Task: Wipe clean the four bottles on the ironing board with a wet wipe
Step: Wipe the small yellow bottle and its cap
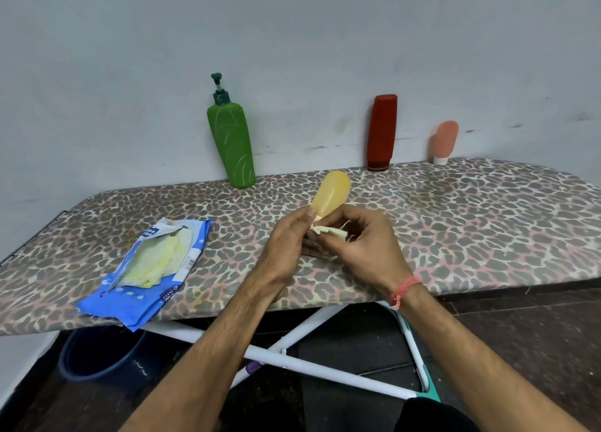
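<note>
A person stands at an ironing board (455, 223) covered in a leopard-print fabric, both forearms reaching in from the bottom of the view; the left hand (286, 249) curls its fingers around the lower end of a yellow bottle (331, 195), holding it above the middle of the board with its rounded end tilted up and away; the right hand (361, 239), a pink thread bracelet (405, 290) at its wrist, pinches a crumpled pale wet wipe (328, 231) between thumb and bent fingers and presses it against the bottle's lower part, just beside the left thumb; the bottle's cap is hidden behind the hands.

Three more bottles lean against the grey wall (292, 41) along the far edge of the board: a green pump bottle (231, 138) at left, tilted; a dark red bottle (382, 132) standing cap down further right; a small pink bottle (445, 142) with a white cap, also cap down, near the right end; all three are well apart from the hands.

On the board's near left lies a torn-open blue wipes packet (153, 278) with pale yellow sheets showing, its corner overhanging the near edge; below, the board's white crossed legs (309, 363) and a dark bucket (100, 353) stand on a dark tiled floor.
</note>
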